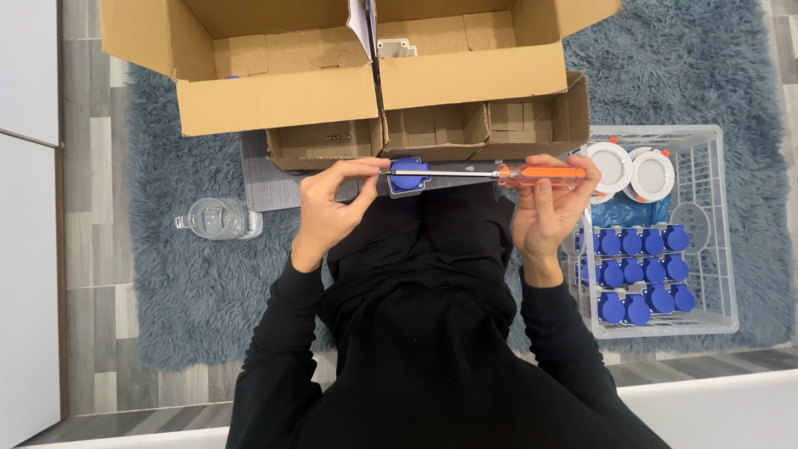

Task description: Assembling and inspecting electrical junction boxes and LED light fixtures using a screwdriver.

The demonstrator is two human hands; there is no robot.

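While the right hand (549, 208) wraps its fingers around the orange handle of the screwdriver (540, 175), the left hand (328, 208) pinches near the tip of the steel shaft with thumb and forefinger, close against the blue socket piece (407, 176), which sits just behind the shaft between the two grips; whether the left fingers also touch the socket itself I cannot tell. The screwdriver looks stiff and light, its smooth plastic handle likely a little slippery, so the full-hand hold around the thick middle of the handle seems the sound place to take it, with the thin shaft only steadied. The socket piece appears to be hard moulded plastic, light and rigid, best held by its square edges. Beyond the grips stand open cardboard boxes (274, 91); outside the right hand a white wire basket (719, 249) holds more blue sockets and white round fittings; a clear bottle (218, 218) lies outside the left hand on the grey rug (199, 291).
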